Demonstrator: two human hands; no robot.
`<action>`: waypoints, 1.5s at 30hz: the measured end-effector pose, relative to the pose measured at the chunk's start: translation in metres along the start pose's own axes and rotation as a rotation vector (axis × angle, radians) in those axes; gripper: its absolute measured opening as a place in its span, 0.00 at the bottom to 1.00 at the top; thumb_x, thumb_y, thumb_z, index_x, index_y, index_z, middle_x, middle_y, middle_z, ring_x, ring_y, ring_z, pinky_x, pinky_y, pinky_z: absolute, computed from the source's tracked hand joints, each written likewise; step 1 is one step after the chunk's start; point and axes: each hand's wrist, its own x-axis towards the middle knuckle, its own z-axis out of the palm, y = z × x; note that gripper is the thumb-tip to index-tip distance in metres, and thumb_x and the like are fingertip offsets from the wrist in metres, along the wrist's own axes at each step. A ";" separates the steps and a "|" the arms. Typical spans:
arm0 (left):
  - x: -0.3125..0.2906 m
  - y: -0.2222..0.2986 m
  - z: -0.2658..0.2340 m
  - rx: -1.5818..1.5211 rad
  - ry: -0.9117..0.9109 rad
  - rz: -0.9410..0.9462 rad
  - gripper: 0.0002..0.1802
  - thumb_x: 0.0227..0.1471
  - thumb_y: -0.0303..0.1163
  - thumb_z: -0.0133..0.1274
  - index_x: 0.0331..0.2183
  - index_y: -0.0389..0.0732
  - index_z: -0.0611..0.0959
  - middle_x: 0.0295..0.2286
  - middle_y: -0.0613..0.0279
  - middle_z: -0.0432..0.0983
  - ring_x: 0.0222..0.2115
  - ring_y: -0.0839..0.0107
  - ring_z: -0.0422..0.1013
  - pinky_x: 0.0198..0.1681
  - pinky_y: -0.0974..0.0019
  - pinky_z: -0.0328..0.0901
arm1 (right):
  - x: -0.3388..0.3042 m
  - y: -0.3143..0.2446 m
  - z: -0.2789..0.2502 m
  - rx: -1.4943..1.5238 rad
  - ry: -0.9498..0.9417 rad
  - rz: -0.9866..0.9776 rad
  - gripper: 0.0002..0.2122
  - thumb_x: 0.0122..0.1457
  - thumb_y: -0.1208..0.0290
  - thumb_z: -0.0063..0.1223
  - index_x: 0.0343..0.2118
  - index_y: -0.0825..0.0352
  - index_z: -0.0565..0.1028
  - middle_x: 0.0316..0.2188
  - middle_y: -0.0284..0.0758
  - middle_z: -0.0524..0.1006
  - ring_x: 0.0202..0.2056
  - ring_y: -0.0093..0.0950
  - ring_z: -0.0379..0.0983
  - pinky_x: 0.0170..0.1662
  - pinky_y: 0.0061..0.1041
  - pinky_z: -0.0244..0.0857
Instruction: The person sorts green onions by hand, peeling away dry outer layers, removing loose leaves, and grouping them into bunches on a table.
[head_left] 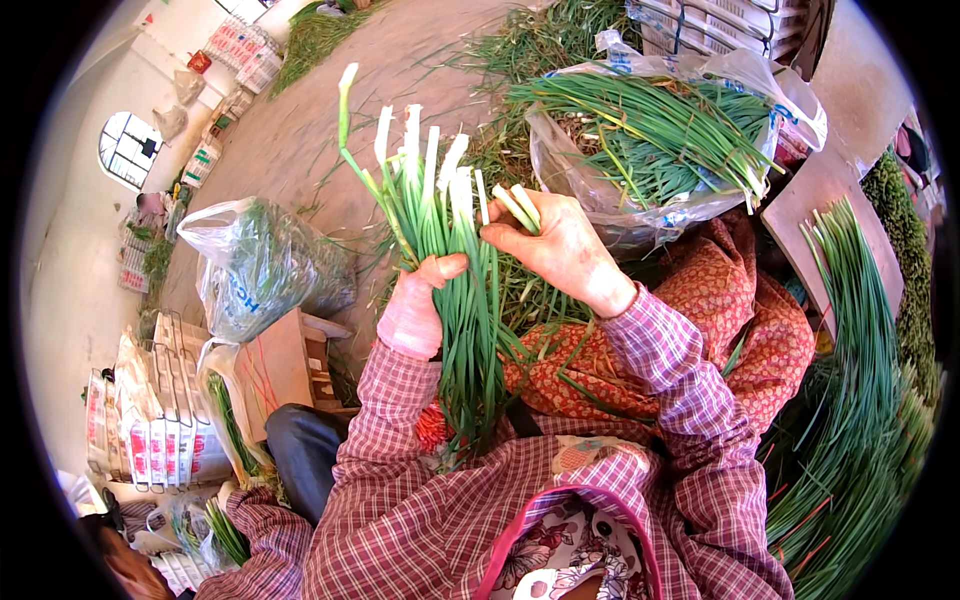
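A bunch of spring onions [465, 310] stands upright in my left hand [425, 290], white ends up and long green leaves hanging over my lap. My left fingers are wrapped round the stalks, with the thumb across the front. One longer green stalk [346, 120] sticks up at the bunch's left side. My right hand [555, 245] is closed on a few short-looking spring onion stalks [518, 207], beside the white ends of the bunch. Their white tips point up and left; the rest of them is hidden by my fingers.
To the right, a clear plastic bag [560, 165] holds more spring onions; a long pile [850, 290] lies over a board [800, 225]. A stuffed plastic bag [250, 270], a wooden stool [275, 365] and crates [165, 420] stand left. Another person's checked sleeve [265, 545] shows lower left.
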 end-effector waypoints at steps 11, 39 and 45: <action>0.005 -0.002 -0.033 -0.134 -0.100 -0.135 0.22 0.35 0.40 0.60 0.33 0.37 0.77 0.26 0.65 0.72 0.23 0.73 0.67 0.24 0.72 0.63 | 0.002 0.005 -0.022 0.723 0.261 0.238 0.07 0.59 0.65 0.43 0.35 0.63 0.66 0.23 0.28 0.69 0.23 0.17 0.66 0.23 0.16 0.61; 0.002 0.000 -0.042 0.096 0.076 -0.063 0.22 0.38 0.43 0.58 0.34 0.38 0.76 0.24 0.65 0.71 0.24 0.72 0.67 0.28 0.70 0.63 | 0.002 0.028 -0.033 0.135 0.364 0.025 0.09 0.57 0.65 0.47 0.31 0.67 0.70 0.21 0.29 0.72 0.19 0.21 0.68 0.22 0.23 0.61; 0.004 -0.002 -0.025 0.171 0.002 -0.040 0.21 0.39 0.40 0.57 0.35 0.38 0.77 0.24 0.66 0.71 0.24 0.74 0.67 0.27 0.72 0.63 | 0.003 -0.008 -0.008 0.270 0.124 0.099 0.11 0.53 0.64 0.55 0.32 0.67 0.70 0.21 0.31 0.73 0.22 0.21 0.70 0.24 0.21 0.63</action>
